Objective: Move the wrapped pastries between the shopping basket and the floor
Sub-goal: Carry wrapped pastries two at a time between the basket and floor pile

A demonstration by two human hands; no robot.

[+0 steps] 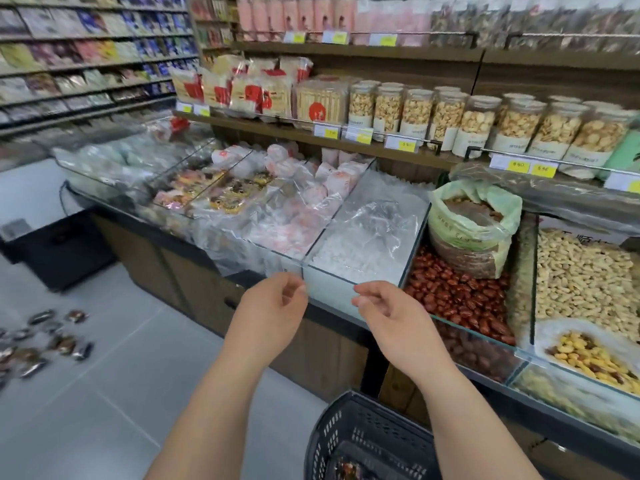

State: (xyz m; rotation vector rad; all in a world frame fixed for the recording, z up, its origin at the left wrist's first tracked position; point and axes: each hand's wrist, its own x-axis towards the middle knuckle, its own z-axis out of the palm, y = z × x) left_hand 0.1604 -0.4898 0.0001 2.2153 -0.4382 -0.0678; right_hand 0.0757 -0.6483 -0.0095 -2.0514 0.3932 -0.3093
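While the wrapped pastries (45, 344) lie scattered on the floor (121, 393) to your far left, and perhaps one shows in the shopping basket (332, 427) below you, your left hand (277, 306) and right hand (384, 310) hover loosely curled and empty, likely between loads.

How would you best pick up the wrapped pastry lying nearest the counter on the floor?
Probably from above, pinching the wrapped pastry across its narrower width: it lies flat on the floor, small and oblong, at the scatter's edge with bare tile beside it.
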